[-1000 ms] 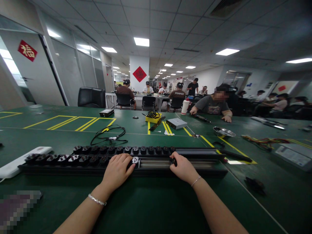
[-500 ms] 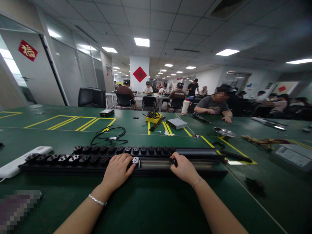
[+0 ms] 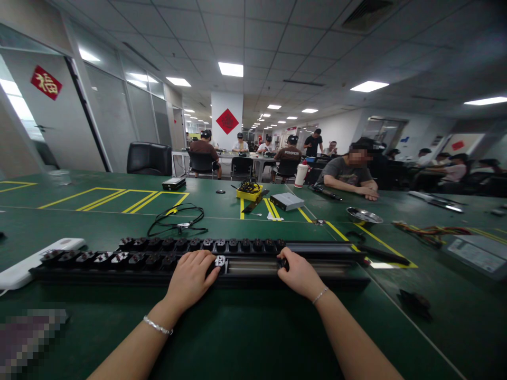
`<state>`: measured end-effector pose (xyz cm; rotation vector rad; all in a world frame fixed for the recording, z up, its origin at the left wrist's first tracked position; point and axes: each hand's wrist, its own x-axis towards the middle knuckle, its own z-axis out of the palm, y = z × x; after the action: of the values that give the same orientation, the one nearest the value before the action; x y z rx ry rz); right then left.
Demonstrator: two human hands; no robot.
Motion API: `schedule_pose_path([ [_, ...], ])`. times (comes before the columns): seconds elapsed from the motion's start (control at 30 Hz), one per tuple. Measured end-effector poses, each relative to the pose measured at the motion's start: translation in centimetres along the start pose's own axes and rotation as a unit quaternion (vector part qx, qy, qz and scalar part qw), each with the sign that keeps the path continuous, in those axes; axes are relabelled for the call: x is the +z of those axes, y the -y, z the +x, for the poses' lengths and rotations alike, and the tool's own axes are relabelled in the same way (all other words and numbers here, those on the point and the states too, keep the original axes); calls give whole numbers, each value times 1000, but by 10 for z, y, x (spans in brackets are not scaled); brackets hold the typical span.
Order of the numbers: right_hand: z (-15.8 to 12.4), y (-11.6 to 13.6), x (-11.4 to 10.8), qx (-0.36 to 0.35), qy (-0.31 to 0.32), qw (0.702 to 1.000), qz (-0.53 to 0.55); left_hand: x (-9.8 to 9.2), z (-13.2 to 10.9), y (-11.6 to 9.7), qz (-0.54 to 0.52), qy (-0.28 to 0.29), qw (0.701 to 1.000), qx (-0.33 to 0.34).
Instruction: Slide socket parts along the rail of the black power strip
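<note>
Two long black rails lie side by side across the table in front of me, the near rail (image 3: 253, 281) and the far rail (image 3: 320, 246). Rows of small black socket-like modules (image 3: 103, 257) with pale or dark faces sit along their left parts. My left hand (image 3: 194, 273) is closed over the near row, its thumb by a white-faced module (image 3: 220, 261). My right hand (image 3: 298, 270) pinches a small black module (image 3: 282, 263) in the near rail's channel, mostly hidden by the fingers. Bare channel shows between my hands.
Behind the rails lie a coiled black cable (image 3: 178, 219), a yellow box (image 3: 249, 193), a grey metal box (image 3: 287, 201) and a steel dish (image 3: 364, 215). A white power strip (image 3: 43, 261) touches the left side. A power supply (image 3: 477, 256) sits right. A person (image 3: 348, 171) leans on the table opposite.
My hands stay almost where they were on the near rail, the right one shifting very slightly right. The person opposite has brought their hands together on the table.
</note>
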<state>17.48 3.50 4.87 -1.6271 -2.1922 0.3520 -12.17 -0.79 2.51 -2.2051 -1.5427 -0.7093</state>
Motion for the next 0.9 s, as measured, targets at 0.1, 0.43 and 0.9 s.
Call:
schedule_pose_path([
  [0.1, 0, -1, 0, -9, -3, 1000, 3, -1, 0, 0, -1, 2, 1000, -2],
  [0.43, 0, -3, -2, -17, -7, 1000, -19, 0, 0, 0, 4, 1, 1000, 2],
  [0.9, 2, -5, -3, -4, 5, 1000, 6, 0, 0, -1, 1, -1, 1000, 0],
])
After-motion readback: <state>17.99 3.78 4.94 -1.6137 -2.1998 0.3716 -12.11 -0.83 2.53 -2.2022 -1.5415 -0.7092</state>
